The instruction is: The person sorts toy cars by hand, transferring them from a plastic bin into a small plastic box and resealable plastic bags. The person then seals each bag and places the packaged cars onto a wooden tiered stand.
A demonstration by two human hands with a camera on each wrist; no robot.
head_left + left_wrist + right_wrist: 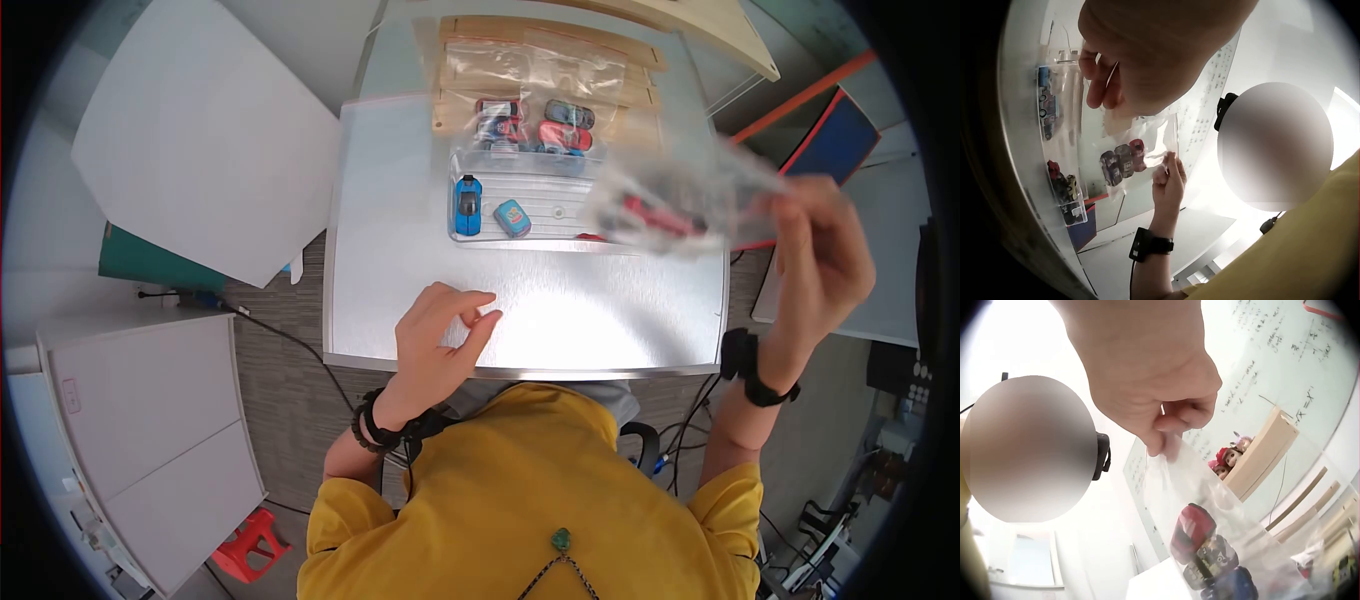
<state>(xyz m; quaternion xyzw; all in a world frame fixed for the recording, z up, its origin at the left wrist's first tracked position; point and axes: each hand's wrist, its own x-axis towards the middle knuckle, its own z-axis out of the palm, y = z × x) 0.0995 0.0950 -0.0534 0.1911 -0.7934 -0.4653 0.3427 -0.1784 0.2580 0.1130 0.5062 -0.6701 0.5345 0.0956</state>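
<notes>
My right hand [822,262] pinches the top edge of a clear plastic bag [1179,481] and holds it raised over the right side of the table. Several toy cars show inside the bag, among them a red one [1192,528] and a blue one [1241,584]. In the head view the bag is blurred. My left hand [432,335] hovers above the table's front part, fingers loosely bent, holding nothing. Beyond it a clear tray [545,235] holds a blue car [468,207] and a small light-blue object [513,218].
Two bags with toy cars [500,122] [567,130] lie at the tray's back edge, in front of a wooden rack [550,28]. A white panel [205,140] stands left of the table [385,290]. A dark blue, red-edged board [835,135] is at the right.
</notes>
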